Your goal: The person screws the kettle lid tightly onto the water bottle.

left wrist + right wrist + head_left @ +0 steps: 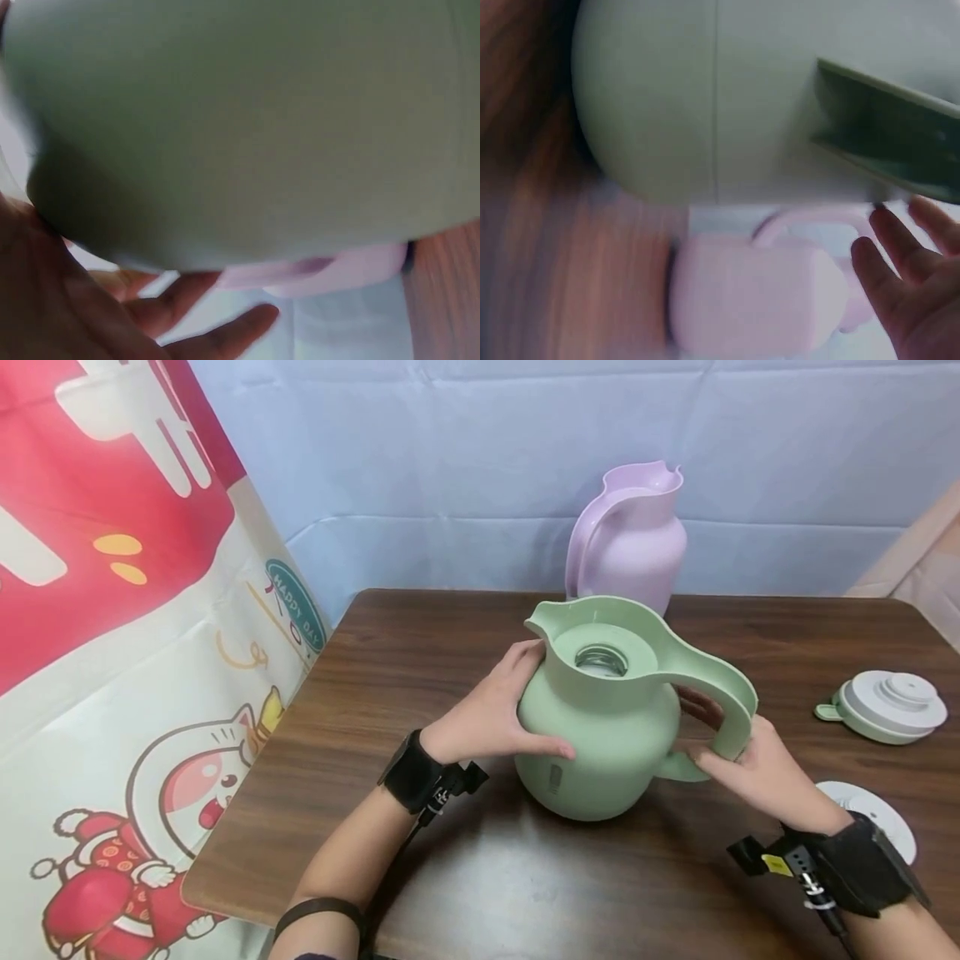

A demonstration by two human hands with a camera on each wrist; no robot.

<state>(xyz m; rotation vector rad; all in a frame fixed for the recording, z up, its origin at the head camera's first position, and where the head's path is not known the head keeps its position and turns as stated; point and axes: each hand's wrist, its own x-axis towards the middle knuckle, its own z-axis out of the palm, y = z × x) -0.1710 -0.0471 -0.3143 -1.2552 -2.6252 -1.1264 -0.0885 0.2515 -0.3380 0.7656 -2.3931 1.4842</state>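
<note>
A pale green thermal jug (pixel 600 735) stands at the middle of the table, its round mouth uncovered and its handle (pixel 720 685) turned to the right. My left hand (pixel 487 710) holds the jug's left side, thumb across the front and fingers reaching behind. Part of the left fingers (pixel 217 330) shows beyond the body in the left wrist view. My right hand (pixel 765 772) is at the handle, with the thumb by its lower end. In the right wrist view its fingers (pixel 900 255) extend fairly straight beside the handle.
A lilac jug (pixel 637 552) of similar shape stands behind, near the table's back edge. At the right lie a green-and-white lid (pixel 892 706) and a white disc (pixel 888 827), partly behind my right wrist. A printed cloth (pixel 150 693) hangs left of the brown wooden table (pixel 420 652).
</note>
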